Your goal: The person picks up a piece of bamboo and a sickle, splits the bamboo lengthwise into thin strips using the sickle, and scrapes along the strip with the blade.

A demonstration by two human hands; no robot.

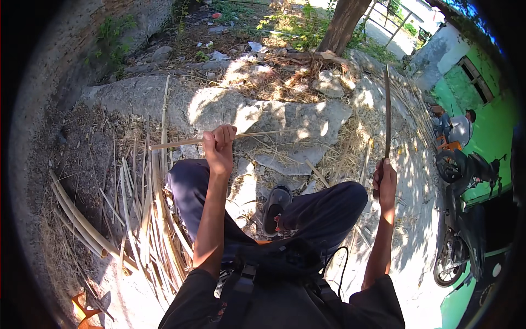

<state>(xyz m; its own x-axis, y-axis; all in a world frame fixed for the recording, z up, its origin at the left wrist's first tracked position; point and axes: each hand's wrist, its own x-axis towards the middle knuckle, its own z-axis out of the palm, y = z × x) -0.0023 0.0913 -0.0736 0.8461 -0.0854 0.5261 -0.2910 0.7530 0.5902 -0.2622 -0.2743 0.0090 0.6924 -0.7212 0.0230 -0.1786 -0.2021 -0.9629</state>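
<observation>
My left hand (219, 148) is closed around a thin bamboo strip (178, 144), which lies nearly level across the view and reaches out on both sides of the fist. In my right hand (385, 180) is the handle of a machete; its long, narrow, dark blade (387, 109) points up and away from me. Blade and strip are well apart. Beside my left leg lies a loose pile of split bamboo strips (145, 230), pale and of uneven lengths.
Thicker bamboo pieces (82, 222) lie at the far left, above an orange plastic object (85, 310). A stone slab (274, 118) stretches ahead, with a tree trunk (345, 24) behind. At right are motorcycles (457, 230), a seated person (460, 130) and a green wall (490, 151).
</observation>
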